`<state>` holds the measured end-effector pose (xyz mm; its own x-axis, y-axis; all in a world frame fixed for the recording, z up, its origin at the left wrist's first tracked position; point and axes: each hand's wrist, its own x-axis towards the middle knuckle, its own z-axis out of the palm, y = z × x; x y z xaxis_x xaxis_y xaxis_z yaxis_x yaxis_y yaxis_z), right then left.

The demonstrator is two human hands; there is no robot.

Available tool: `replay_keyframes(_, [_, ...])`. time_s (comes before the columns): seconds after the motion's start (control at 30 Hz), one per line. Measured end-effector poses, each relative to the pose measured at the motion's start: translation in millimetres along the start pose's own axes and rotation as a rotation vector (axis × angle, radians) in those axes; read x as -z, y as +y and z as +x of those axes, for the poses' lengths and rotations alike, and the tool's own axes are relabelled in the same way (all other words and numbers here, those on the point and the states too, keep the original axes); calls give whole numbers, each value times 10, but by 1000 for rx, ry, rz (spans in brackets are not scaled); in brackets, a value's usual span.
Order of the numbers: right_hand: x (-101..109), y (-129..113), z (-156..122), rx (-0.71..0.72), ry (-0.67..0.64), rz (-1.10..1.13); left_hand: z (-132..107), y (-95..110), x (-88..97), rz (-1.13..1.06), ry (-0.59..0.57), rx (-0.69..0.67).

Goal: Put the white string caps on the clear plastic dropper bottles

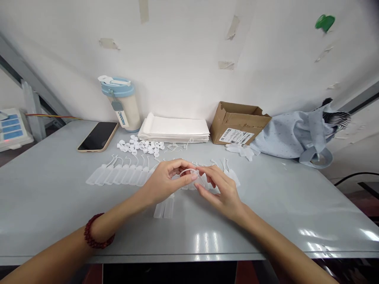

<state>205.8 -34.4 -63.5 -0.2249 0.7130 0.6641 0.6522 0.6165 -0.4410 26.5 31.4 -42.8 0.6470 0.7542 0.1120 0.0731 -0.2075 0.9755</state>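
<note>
My left hand [167, 177] is closed, thumb and fingers pinching a thin white looped strap [185, 170]. My right hand [220, 189] meets it from the other side, its fingertips closed on the same small piece near a whitish end. What joins the strap there is too small to make out. Behind both hands runs a row of flat translucent sleeves with thin white cords [118, 173], partly hidden by my fingers. Closer to me, two more translucent sleeves [164, 208] lie side by side, their tops close under my left hand.
Small white caps [142, 146] lie heaped before a stack of white envelopes [177, 128]. Loose white straps [176, 147] lie beside them. A phone [97, 136] and a tumbler [126, 106] stand left; a cardboard box [237, 122], clear pieces [242, 150] and a pale blue bag [287, 134] right.
</note>
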Motion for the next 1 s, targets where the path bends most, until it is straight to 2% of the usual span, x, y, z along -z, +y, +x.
replay_keyframes(0.23, [-13,-22,-6,-12,12,41,-29,32,-18,100,14,-19])
replay_keyframes(0.43, [-48,-21,-26,-68,7,99,-28,47,-25,152,-24,-19])
replay_keyframes(0.53, [-59,-34,-36,-178,-6,164,-18,54,-2,184,-25,-19])
replay_keyframes(0.7, [-26,-86,-17,-414,50,284,8,64,82,325,-38,-21])
replay_keyframes(0.77, [-6,-104,2,-498,72,321,5,75,124,426,-17,-83])
replay_keyframes(0.9, [19,-119,43,-666,77,431,-28,97,163,565,57,-311])
replay_keyframes(1.0, [17,-123,58,-755,62,500,-56,73,124,631,43,-429])
